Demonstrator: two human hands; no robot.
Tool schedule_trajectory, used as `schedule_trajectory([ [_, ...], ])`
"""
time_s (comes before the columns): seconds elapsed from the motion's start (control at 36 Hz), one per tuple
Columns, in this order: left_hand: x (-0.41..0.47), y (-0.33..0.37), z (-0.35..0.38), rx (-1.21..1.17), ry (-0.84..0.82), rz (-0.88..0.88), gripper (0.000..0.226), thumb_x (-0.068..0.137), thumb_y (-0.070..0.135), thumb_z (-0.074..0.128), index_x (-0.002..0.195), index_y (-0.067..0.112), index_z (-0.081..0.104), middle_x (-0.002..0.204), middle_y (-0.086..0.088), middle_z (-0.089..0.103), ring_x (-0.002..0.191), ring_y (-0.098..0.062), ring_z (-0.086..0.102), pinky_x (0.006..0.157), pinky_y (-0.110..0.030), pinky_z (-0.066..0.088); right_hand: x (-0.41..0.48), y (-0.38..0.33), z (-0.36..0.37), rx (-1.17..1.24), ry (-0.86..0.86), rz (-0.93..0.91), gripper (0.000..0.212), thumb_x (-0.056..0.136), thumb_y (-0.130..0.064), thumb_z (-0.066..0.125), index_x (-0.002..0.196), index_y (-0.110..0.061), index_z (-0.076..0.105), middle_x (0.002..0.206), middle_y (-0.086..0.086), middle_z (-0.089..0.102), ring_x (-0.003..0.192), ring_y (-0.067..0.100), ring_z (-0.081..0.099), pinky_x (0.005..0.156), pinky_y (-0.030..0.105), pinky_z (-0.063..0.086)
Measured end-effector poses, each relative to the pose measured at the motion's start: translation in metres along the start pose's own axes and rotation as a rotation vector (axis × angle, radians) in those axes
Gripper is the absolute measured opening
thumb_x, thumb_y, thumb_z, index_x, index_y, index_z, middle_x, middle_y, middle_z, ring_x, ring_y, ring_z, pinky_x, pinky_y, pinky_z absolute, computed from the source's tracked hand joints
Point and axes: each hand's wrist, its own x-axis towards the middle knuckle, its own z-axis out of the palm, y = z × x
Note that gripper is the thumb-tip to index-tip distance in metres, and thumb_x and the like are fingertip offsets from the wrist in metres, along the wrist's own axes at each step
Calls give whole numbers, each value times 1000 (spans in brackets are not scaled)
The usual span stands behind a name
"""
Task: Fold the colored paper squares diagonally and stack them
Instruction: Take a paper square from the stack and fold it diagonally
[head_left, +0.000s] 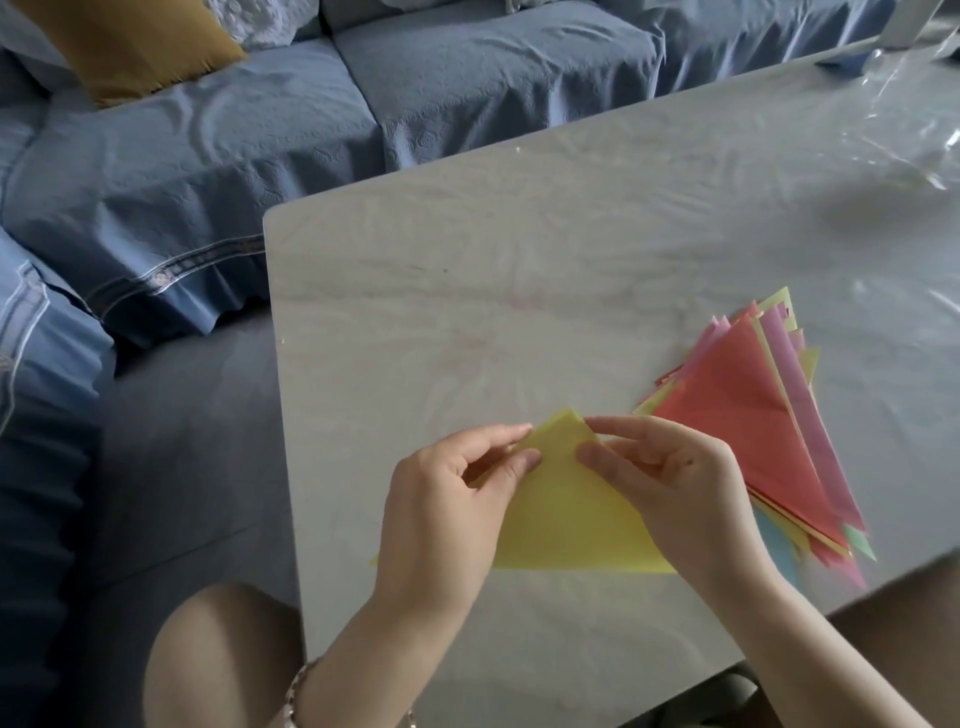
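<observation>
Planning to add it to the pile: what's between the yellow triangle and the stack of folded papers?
Head view: only the right hand, pinching the yellow triangle near its tip, lies across the gap to the stack; beneath it, table.

Pale marbled table (467, 270) is wearing a clear plastic film (883, 130), which is wrinkling and catching glare toward the table's far right end. A blue quilted sofa (467, 78) is running along the table's far side and round its left. Beyond the table's far left corner, a mustard cushion (130, 41) is leaning, with a white textured cushion (260, 21) sitting just beside it. Soft, even light is falling.
</observation>
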Motion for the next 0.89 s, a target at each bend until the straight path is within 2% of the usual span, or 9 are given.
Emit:
schedule_trajectory([
  [0.08, 0, 1, 0, 2, 1, -4, 14, 75, 18, 74, 84, 29, 72, 75, 27, 65, 73, 11, 62, 65, -2, 40, 0, -2, 0, -14, 24, -18, 32, 72, -8, 73, 70, -39, 69, 62, -14, 68, 53, -3, 58, 55, 8, 45],
  [0.22, 0, 1, -1, 32, -5, 7, 14, 77, 19, 73, 81, 33, 70, 73, 30, 63, 73, 14, 60, 64, -1, 38, 0, -2, 1, 6, 22, -17, 30, 73, -4, 71, 73, -33, 68, 57, -19, 65, 51, -7, 56, 54, 4, 41],
  [0.39, -1, 1, -2, 42, -1, 41, 15, 77, 16, 72, 82, 30, 71, 65, 37, 57, 74, 17, 59, 65, 1, 37, 1, 2, 1, -51, 5, -37, 26, 80, -8, 66, 81, -34, 67, 65, -27, 66, 61, -12, 58, 60, 2, 40],
  [0.44, -2, 1, -2, 45, -4, 49, 16, 78, 16, 71, 82, 31, 69, 61, 40, 55, 74, 19, 59, 65, 2, 37, 1, 3, 1, -33, 9, -26, 25, 81, -9, 65, 84, -33, 67, 67, -24, 68, 62, -10, 60, 60, 3, 41],
  [0.53, -1, 1, -2, 45, -27, 59, 19, 80, 14, 69, 87, 31, 69, 62, 43, 55, 76, 20, 58, 67, 2, 37, 1, 2, 0, -8, 25, -6, 23, 80, -9, 68, 80, -32, 68, 70, -14, 70, 59, -6, 61, 59, 6, 43],
  [0.64, -2, 3, -2, 46, -38, 75, 21, 80, 12, 69, 92, 30, 70, 63, 43, 55, 78, 20, 58, 68, 3, 37, 2, 1, 0, -10, 32, -15, 23, 78, -5, 69, 73, -28, 68, 60, -23, 66, 57, -11, 58, 56, 2, 40],
  [0.78, -1, 4, -4, 73, -30, 109, 24, 80, 11, 69, 89, 34, 68, 65, 43, 55, 79, 19, 58, 69, 2, 37, 3, 0, 1, 28, 45, -10, 25, 75, -5, 70, 70, -29, 68, 60, -22, 66, 56, -9, 58, 56, 4, 41],
  [0.89, -1, 3, -3, 81, -12, 123, 21, 80, 11, 69, 94, 26, 73, 67, 41, 56, 80, 17, 59, 69, 1, 38, 2, -1, 1, 37, 48, -26, 27, 75, -4, 70, 68, -30, 69, 60, -22, 67, 57, -9, 59, 57, 4, 42],
])
